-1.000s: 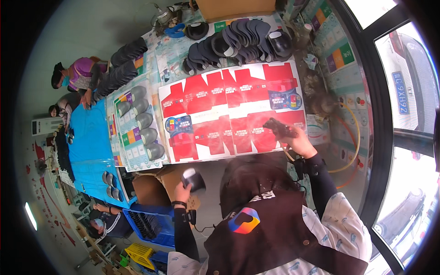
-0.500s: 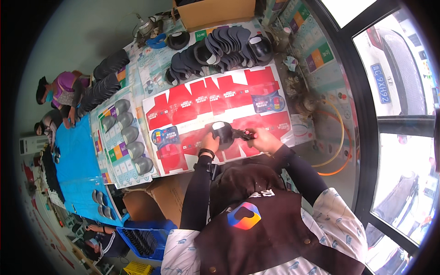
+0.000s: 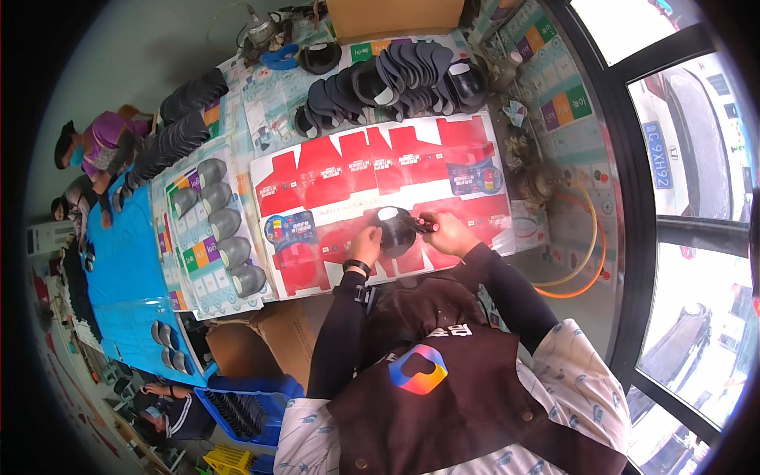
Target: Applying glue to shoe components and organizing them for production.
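A glossy black domed shell (image 3: 398, 237) with a white patch at its far edge is held just above the red-and-white printed sheet. My left hand (image 3: 365, 248) grips its left rim, fingers closed. At the right rim, my right hand (image 3: 448, 236) is closed round a small dark hand tool (image 3: 426, 226) with reddish parts; its exact kind cannot be made out. The tool's tip is close against the shell, but whether it touches is hidden. Beneath both hands lies the printed sheet (image 3: 356, 207).
Rows of dark curved pads (image 3: 416, 63) stand behind the sheet. Several grey domed shells (image 3: 226, 223) lie at the left. A cardboard box (image 3: 396, 17) stands at the back. Yellow and orange hoses (image 3: 595, 237) hang right. Co-workers sit by a blue table (image 3: 131, 277).
The tool has drawn in against the shell's right rim, and my right hand has turned with it. My left hand still holds the shell. The whole view has shifted slightly.
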Tool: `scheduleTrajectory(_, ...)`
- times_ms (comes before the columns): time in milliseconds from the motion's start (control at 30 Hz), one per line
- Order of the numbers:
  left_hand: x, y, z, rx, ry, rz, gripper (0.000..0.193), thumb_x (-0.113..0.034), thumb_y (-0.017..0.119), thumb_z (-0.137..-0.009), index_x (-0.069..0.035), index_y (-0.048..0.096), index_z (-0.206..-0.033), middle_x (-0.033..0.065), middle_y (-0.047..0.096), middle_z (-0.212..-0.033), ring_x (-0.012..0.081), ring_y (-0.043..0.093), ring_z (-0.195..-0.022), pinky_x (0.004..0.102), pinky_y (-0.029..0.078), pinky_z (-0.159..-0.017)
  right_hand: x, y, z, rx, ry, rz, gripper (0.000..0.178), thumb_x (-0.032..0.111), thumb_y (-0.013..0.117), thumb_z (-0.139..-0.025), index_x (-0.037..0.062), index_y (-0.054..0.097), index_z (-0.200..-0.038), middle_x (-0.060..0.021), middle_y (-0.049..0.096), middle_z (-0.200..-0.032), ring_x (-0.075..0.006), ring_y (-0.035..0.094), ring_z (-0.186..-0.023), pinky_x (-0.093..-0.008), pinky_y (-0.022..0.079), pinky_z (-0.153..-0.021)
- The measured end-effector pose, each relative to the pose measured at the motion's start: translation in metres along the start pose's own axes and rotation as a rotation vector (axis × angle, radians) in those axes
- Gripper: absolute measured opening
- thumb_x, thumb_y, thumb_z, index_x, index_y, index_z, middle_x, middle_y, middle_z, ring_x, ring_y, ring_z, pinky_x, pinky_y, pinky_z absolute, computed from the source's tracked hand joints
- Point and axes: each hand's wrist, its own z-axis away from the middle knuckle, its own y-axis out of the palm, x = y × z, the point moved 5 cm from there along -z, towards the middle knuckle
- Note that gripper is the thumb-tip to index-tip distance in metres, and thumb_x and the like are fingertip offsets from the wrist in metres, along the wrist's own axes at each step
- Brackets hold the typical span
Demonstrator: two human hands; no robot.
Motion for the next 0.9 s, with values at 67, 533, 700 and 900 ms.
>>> scheduleTrajectory(67,0.012,-0.002,-0.002,-0.042,0.039,-0.011,0.043,-0.037,0.057,-0.103,0.0,0.066,-0.121,0.0203,0.074,-0.107,0.0335,0.072,-0.096,0.0415,0.056,-0.081,0.003,0.001,-0.002,-0.038,-0.02,-0.015,0.026,0.024,0.06,-0.094,0.0007,0.068,-0.103,-0.0289,0.067,-0.091,-0.0486,0.064,-0.093,-0.0545,0.05,-0.077)
scheduleTrajectory(533,-0.006,0.006,-0.003,0.066,-0.037,0.137,0.044,-0.035,0.06,-0.103,0.003,0.062,-0.125,0.0153,0.075,-0.107,0.0224,0.073,-0.085,0.0339,0.057,-0.075,-0.007,-0.019,0.007,-0.067,0.105,-0.008,0.026,0.019,0.058,-0.091,-0.0014,0.069,-0.104,-0.0304,0.067,-0.098,-0.0494,0.064,-0.097,-0.0537,0.051,-0.081)
scheduleTrajectory(700,0.006,0.002,-0.006,0.044,-0.041,0.132,0.043,-0.036,0.058,-0.104,0.002,0.063,-0.124,0.0145,0.075,-0.104,0.022,0.073,-0.082,0.0337,0.057,-0.072,-0.027,-0.001,0.025,0.044,0.176,0.037,0.028,0.02,0.058,-0.091,-0.0004,0.07,-0.107,-0.0302,0.068,-0.099,-0.05,0.064,-0.096,-0.0537,0.051,-0.082)
scheduleTrajectory(900,-0.009,-0.003,0.001,0.011,-0.037,0.118,0.04,-0.036,0.056,-0.105,0.0,0.065,-0.121,0.0096,0.07,-0.098,0.0194,0.07,-0.079,0.0334,0.058,-0.067,-0.018,0.001,0.013,-0.017,0.163,-0.142,0.032,0.025,0.063,-0.088,0.0018,0.07,-0.109,-0.0292,0.068,-0.1,-0.0489,0.064,-0.1,-0.0511,0.052,-0.085)
